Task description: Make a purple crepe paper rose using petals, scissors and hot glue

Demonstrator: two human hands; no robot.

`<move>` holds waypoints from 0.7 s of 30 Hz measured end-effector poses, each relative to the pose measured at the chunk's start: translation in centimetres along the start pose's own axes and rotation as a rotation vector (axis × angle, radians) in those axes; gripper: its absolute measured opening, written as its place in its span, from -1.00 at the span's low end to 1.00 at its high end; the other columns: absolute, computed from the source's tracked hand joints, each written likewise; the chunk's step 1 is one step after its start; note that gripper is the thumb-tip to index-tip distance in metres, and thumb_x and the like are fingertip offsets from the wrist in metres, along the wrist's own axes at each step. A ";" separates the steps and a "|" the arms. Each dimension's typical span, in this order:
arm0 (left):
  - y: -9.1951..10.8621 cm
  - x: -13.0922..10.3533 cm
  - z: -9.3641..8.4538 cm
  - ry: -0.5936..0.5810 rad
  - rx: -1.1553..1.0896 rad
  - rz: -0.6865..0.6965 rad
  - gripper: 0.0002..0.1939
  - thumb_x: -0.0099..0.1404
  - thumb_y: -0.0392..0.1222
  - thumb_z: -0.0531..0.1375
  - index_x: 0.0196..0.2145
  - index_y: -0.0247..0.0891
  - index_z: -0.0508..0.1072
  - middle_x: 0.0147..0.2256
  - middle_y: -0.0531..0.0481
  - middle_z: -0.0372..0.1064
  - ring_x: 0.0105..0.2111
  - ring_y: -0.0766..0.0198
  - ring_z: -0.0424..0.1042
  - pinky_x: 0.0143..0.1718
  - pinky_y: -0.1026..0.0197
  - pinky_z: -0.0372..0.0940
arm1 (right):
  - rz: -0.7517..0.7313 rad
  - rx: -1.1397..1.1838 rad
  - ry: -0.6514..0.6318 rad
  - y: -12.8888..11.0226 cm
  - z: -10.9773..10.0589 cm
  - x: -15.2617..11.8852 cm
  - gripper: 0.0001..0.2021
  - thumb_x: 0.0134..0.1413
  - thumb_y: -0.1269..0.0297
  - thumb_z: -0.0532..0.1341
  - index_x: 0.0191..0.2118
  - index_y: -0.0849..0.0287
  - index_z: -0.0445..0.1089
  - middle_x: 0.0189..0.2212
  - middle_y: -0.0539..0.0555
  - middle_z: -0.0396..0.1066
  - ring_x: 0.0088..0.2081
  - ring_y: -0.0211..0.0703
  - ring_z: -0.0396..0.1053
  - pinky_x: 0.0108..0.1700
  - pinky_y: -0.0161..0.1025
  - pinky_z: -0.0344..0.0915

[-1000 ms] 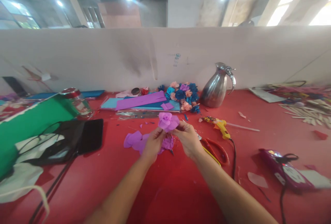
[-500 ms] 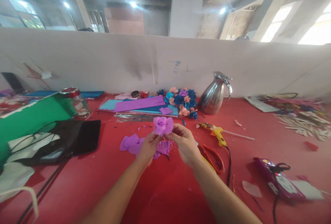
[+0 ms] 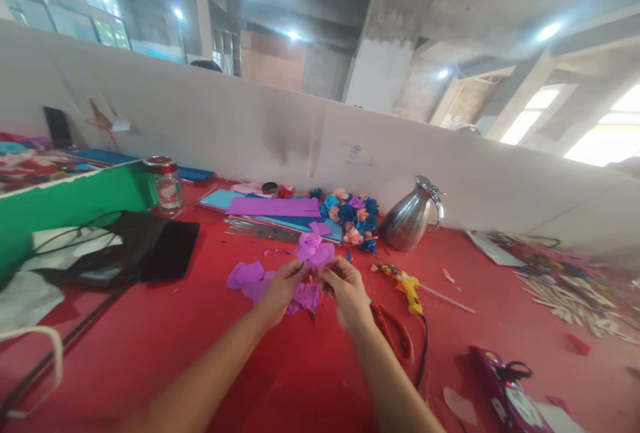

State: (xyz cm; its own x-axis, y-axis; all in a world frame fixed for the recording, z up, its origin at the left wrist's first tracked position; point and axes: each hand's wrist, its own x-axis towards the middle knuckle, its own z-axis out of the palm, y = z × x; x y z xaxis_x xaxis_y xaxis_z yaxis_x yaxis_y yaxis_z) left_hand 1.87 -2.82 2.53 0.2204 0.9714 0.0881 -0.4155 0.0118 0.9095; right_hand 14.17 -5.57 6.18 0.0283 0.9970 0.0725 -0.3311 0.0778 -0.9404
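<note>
A purple paper flower [image 3: 313, 251] with a curled centre and wide outer petals is held up between my two hands, above the red table. My left hand [image 3: 280, 288] pinches its lower left side with thumb and fingers. On the other side, my right hand [image 3: 345, 286] has its fingers closed at the flower's base, the fingertips partly hidden. Below and left of the flower, loose purple paper petals [image 3: 247, 276] lie on the table, partly behind my left hand. Red-handled scissors [image 3: 397, 333] rest just right of my right wrist.
A yellow glue gun [image 3: 407, 286] with a glue stick lies to the right, near a steel jug [image 3: 413, 216]. Behind are finished paper flowers [image 3: 350, 213] and purple paper sheets [image 3: 273, 207]. A black phone [image 3: 173, 251] and glass jar [image 3: 167, 186] stand left; a purple device [image 3: 505, 386] sits front right.
The head view has tilted, so the wall and table now slope down to the right. Both hands still hold the flower, which has tipped slightly and shows its outer petals lower down.
</note>
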 end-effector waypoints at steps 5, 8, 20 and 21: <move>0.2 -0.3 0.5 -0.009 0.055 0.000 -0.69 0.06 0.06 0.31 -0.52 -0.28 0.49 -0.55 0.05 0.33 -0.49 0.30 0.26 -0.45 0.30 0.12 | -0.056 -0.060 0.024 0.6 0.0 0.4 -0.77 -0.27 0.16 0.39 -0.52 0.16 0.39 -0.62 -0.08 0.33 -0.58 -0.32 0.17 -0.49 -0.33 0.09; 0.1 -0.3 0.4 0.006 0.080 -0.014 -0.67 0.02 0.08 0.32 -0.51 -0.28 0.49 -0.55 0.05 0.32 -0.50 0.30 0.24 -0.46 0.30 0.10 | -0.058 -0.085 0.035 0.8 0.0 0.4 -0.77 -0.28 0.17 0.39 -0.52 0.17 0.40 -0.62 -0.08 0.33 -0.59 -0.33 0.16 -0.48 -0.32 0.11; 0.1 -0.4 0.5 -0.007 0.122 0.022 -0.70 0.04 0.05 0.30 -0.58 -0.26 0.49 -0.60 0.06 0.31 -0.55 0.30 0.22 -0.46 0.27 0.09 | -0.158 -0.144 0.055 1.5 -0.2 0.4 -0.84 -0.16 0.22 0.33 -0.44 0.18 0.42 -0.58 -0.05 0.37 -0.52 -0.27 0.26 -0.42 -0.31 0.19; 0.0 -0.4 0.5 -0.007 0.141 0.034 -0.70 0.05 0.04 0.29 -0.58 -0.26 0.48 -0.60 0.05 0.32 -0.55 0.29 0.22 -0.46 0.26 0.09 | -0.169 -0.145 0.048 1.5 -0.2 0.4 -0.84 -0.15 0.22 0.33 -0.45 0.18 0.41 -0.58 -0.05 0.36 -0.52 -0.27 0.25 -0.41 -0.31 0.19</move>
State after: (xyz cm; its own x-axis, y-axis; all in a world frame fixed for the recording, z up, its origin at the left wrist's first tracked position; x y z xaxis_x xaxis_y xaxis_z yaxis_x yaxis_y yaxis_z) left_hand 2.17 -3.30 2.69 0.2143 0.9691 0.1222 -0.2952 -0.0550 0.9539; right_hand 13.84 -5.11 4.77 0.1183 0.9683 0.2201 -0.1793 0.2388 -0.9544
